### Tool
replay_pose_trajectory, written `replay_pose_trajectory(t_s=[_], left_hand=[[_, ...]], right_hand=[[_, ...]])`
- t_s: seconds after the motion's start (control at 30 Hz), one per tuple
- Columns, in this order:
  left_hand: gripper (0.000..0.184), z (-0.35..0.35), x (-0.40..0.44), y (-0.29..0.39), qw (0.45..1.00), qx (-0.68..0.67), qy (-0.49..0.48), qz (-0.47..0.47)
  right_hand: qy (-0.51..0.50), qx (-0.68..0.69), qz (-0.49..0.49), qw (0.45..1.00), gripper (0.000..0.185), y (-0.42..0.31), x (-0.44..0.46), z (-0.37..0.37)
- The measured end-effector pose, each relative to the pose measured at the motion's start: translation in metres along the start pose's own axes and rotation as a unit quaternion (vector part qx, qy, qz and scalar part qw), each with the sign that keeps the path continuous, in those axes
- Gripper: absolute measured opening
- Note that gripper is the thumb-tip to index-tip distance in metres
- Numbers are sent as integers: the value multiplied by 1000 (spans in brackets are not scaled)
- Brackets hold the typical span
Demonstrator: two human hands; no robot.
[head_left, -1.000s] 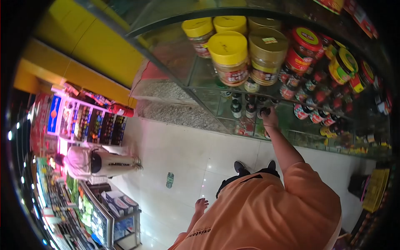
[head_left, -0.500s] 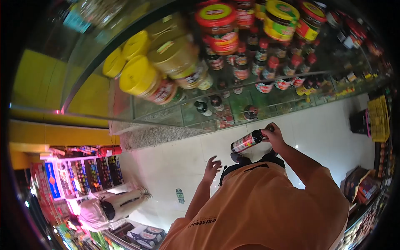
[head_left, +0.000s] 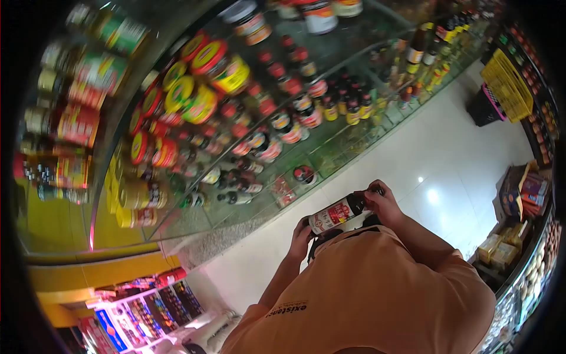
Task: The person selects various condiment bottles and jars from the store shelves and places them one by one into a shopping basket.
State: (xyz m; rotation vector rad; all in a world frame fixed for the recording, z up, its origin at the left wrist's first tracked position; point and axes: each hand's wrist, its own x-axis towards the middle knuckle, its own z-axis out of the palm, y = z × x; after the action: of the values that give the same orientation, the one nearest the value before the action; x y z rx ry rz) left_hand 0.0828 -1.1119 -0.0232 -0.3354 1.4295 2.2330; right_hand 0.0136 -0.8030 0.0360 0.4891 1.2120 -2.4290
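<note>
A dark sauce bottle (head_left: pixel 336 216) with a red and white label lies tilted across both hands, in front of my body. My right hand (head_left: pixel 382 200) is closed round its neck and cap end. At the other end, my left hand (head_left: pixel 301 237) holds the base, its fingers partly hidden by the bottle. The label faces up towards the camera. Just beyond the bottle stands the glass shelf (head_left: pixel 348 154), whose nearest item is a dark round-topped container (head_left: pixel 305 174) on the lower level.
Rows of jars and bottles (head_left: pixel 283 130) fill the glass shelving ahead. A yellow crate (head_left: pixel 508 82) sits above a black basket (head_left: pixel 484 107) at the right. Packets in cartons (head_left: pixel 501 251) line the right side. A lit pink display rack (head_left: pixel 147 318) and part of a person (head_left: pixel 218 330) are at lower left.
My left hand has come up from empty and apart to the bottle's base. The bottle has moved slightly left and closer to my body. The view has turned towards the right-hand shelving.
</note>
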Motion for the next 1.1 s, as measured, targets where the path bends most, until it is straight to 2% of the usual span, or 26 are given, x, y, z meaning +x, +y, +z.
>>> replay_pose_trajectory(t_s=[0.07,0.17,0.23,0.3,0.33,0.47,0.53,0.57,0.63,0.7,0.77,0.9,0.93,0.97,1.03,1.1], left_hand=[[41,48,21,-4,999,29,19,14],[38,107,57,-17,996,89,-21,-8],[35,148,81,-19,991,106,-81,19],[34,190,106,-23,989,133,-61,-15],[31,202,122,-31,989,122,-86,-17],[42,264,162,-45,983,136,-88,-82],[50,285,183,-52,972,157,-102,-142],[50,296,193,-57,970,161,-114,-145],[53,324,212,-63,962,177,-112,-174],[51,350,233,-70,959,163,-112,-204],[49,373,260,-77,942,189,-125,-247],[46,439,308,-67,935,188,-141,-267],[45,466,314,-55,931,176,-90,-308],[45,476,332,-57,931,168,-93,-310],[45,488,367,-56,928,116,-151,-320],[45,509,398,-50,929,108,-158,-316]], right_hand=[[23,10,-14,1000,20,-28,-8,-34],[55,19,-36,998,19,-67,-28,-91],[78,23,-58,995,18,-86,-44,-127],[103,83,-57,990,16,-100,-62,-159],[111,92,-61,988,14,-108,-70,-170],[154,81,-118,978,19,-122,-98,-214],[179,102,-135,969,19,-130,-112,-227],[195,117,-145,963,19,-134,-116,-234],[244,61,-167,953,23,-138,-122,-255],[270,45,-155,949,25,-148,-129,-274],[293,59,-163,940,27,-157,-128,-293],[312,53,-176,932,28,-197,-107,-331],[314,38,-176,932,26,-213,-98,-337],[317,29,-175,932,26,-229,-90,-346],[311,15,-168,935,27,-261,-73,-360],[317,8,-164,934,27,-295,-58,-373]])
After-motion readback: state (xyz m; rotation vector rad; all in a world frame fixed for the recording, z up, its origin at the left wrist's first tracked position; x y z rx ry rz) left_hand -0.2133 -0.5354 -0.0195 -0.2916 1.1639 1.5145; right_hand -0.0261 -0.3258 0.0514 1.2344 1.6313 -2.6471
